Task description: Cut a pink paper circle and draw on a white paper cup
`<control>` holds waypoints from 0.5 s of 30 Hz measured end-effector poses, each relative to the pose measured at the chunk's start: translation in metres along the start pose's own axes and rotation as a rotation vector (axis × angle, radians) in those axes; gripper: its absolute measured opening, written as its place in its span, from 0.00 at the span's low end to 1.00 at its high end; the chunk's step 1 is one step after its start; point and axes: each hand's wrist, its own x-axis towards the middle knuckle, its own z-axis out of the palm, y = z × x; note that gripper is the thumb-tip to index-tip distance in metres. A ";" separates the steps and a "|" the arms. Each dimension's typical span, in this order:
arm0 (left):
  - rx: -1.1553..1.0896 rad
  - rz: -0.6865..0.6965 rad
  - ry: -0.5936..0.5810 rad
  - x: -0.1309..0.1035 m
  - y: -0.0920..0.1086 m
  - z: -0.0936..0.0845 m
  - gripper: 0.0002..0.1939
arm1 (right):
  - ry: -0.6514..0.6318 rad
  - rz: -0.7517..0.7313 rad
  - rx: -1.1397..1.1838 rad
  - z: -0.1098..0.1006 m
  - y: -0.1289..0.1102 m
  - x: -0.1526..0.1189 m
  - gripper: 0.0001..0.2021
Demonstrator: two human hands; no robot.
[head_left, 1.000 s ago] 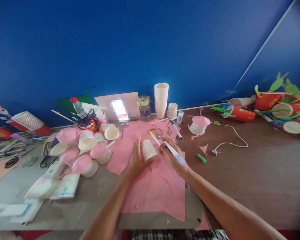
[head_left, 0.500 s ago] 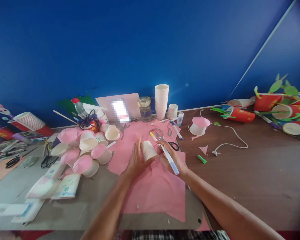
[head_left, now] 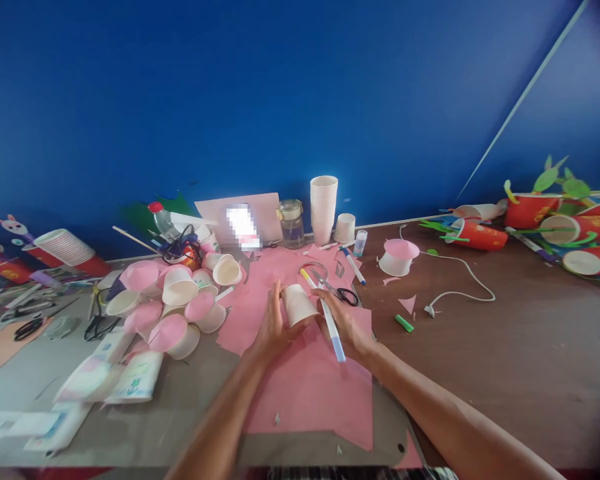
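Note:
A white paper cup [head_left: 301,305] is between my two hands, tilted, just above the pink paper [head_left: 310,400]. My left hand [head_left: 271,333] wraps round the cup's left side, with the thumb along its near edge. My right hand [head_left: 347,325] is at the cup's right side, some fingers hidden behind it. A white marker with a light blue end [head_left: 333,333] is gripped in that hand, pointing back towards me. Just beyond the right hand lie scissors with black handles [head_left: 347,296] and a yellow-ended pen [head_left: 306,275].
Cups with pink paper tops [head_left: 173,333] crowd the left. A tall stack of cups [head_left: 323,210], a glass jar [head_left: 291,223] and a glue stick [head_left: 361,243] stand at the back. Rightward are a pink-topped cup [head_left: 397,260], a green cap [head_left: 404,323] and a white cable [head_left: 473,273].
The cup has tipped and shifted slightly in my hands. The marker's blue end has swung left, and my right hand has moved a little left, showing more of the scissors' handles.

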 end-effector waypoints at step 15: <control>0.166 -0.109 -0.100 -0.002 0.009 0.000 0.53 | -0.063 -0.167 -0.200 -0.005 -0.005 0.001 0.22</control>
